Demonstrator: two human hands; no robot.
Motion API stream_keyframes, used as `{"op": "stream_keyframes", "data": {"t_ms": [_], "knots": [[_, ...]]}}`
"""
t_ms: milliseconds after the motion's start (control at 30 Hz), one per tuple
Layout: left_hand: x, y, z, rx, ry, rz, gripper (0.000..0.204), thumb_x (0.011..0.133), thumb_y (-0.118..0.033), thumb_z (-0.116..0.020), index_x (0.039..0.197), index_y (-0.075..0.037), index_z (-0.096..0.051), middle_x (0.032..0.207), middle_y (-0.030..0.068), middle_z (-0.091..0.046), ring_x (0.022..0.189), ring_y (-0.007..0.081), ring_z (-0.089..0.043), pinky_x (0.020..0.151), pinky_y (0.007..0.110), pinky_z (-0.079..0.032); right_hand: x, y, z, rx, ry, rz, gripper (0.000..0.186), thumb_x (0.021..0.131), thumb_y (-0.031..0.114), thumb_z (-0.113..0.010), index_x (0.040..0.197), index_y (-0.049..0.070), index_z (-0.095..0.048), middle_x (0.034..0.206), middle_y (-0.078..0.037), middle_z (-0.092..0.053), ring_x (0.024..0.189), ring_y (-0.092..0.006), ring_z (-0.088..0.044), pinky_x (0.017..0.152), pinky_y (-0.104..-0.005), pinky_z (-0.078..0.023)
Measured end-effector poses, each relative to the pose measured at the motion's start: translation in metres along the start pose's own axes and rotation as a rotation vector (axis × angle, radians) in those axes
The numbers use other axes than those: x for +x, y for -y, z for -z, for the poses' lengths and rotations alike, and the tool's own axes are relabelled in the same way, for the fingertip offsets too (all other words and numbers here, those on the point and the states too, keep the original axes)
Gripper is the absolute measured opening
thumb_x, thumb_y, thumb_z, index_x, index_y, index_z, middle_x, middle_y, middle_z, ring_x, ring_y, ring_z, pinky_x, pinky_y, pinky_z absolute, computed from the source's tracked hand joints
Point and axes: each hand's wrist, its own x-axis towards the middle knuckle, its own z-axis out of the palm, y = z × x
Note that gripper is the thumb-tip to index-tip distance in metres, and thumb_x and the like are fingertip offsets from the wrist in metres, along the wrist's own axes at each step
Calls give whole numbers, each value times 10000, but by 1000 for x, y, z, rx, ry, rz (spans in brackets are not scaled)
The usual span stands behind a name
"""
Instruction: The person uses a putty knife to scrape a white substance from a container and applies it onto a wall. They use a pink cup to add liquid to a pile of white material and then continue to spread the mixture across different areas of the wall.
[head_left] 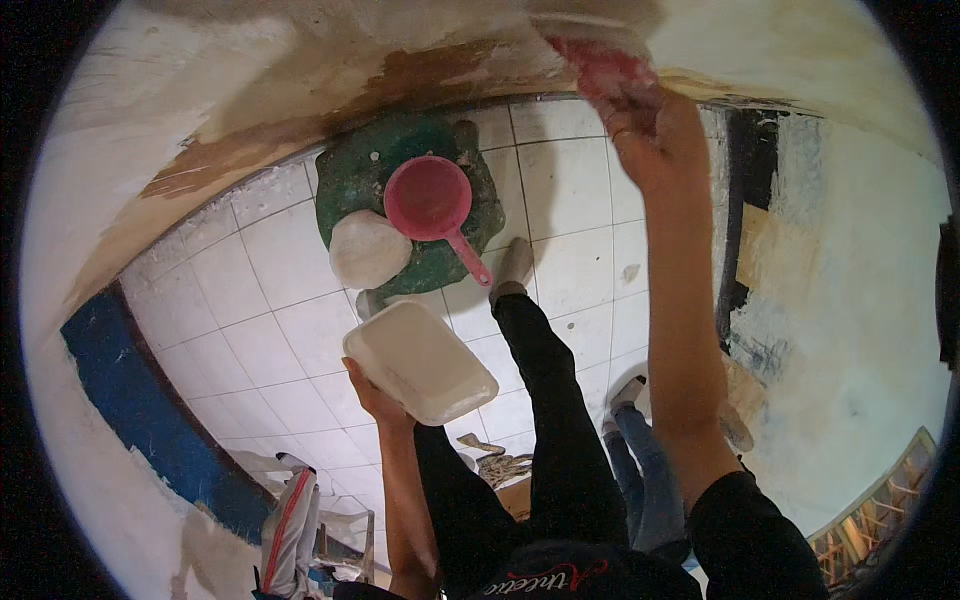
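My left hand point(375, 393) grips the edge of a white rectangular plastic tub point(420, 362) in front of my legs. Inside the tub everything looks pale, and I cannot tell how much it holds. High up, my right hand point(645, 130) is closed on a flat red spreader point(605, 68) pressed to the wall point(450, 75). Motion blurs the spreader, and white paste smears its surface. Below, a pink dipper point(428, 198) rests on a dark green, stained flat thing point(345, 180), its handle pointing toward me. Beside the dipper lies a white rounded lump or bag point(370, 250).
White floor tiles point(230, 290) spread around my feet. A blue-painted wall band point(150, 400) runs along the left. Another person's jeans-clad legs point(650, 490) stand behind my right side. Grey trousers with a red stripe point(290, 520) show at lower left. The right wall point(850, 300) is patchy.
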Motion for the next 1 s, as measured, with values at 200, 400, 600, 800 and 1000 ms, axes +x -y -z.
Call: {"op": "stream_keyframes", "data": {"t_ms": [200, 400, 600, 800, 1000], "knots": [[3, 16, -26, -138, 80, 73, 687, 994, -588, -277, 1357, -30, -444, 1296, 152, -539, 1167, 295, -549, 970, 416, -476, 96, -87, 79, -835, 314, 166, 407, 913, -40, -402, 1302, -144, -343, 1278, -300, -485, 1149, -433, -537, 1040, -510, -463], [0, 5, -14, 27, 0, 29, 709, 976, -608, -299, 1383, -38, -411, 1350, 176, -498, 1213, 332, -521, 1024, 467, -441, 44, 6, 13, -792, 290, 39, 345, 929, 131, -483, 1200, -83, -491, 1173, -245, -582, 1069, -353, -601, 961, -427, -501], [2, 15, -11, -11, -129, 29, 699, 983, -596, -297, 1373, -31, -423, 1336, 178, -506, 1200, 330, -529, 1019, 463, -444, -4, -30, 16, 261, 54, -129, 328, 956, 255, -527, 1111, -30, -578, 1044, -203, -665, 1026, -315, -638, 876, -425, -534], [1, 10, -19, -55, -27, 27, 716, 979, -608, -315, 1361, -15, -438, 1298, 160, -538, 1181, 291, -538, 984, 415, -460, 60, -113, 8, -1021, 234, 215, 242, 923, 10, -512, 1117, -129, -554, 1172, -243, -595, 1125, -339, -578, 1003, -394, -490], [4, 18, -4, -120, 30, 55, 723, 978, -612, -311, 1366, -15, -436, 1298, 155, -537, 1176, 290, -538, 982, 414, -457, 22, 7, -34, -843, 314, 246, 326, 913, 32, -497, 1209, -106, -500, 1229, -250, -556, 1152, -355, -560, 1042, -452, -453]]}}
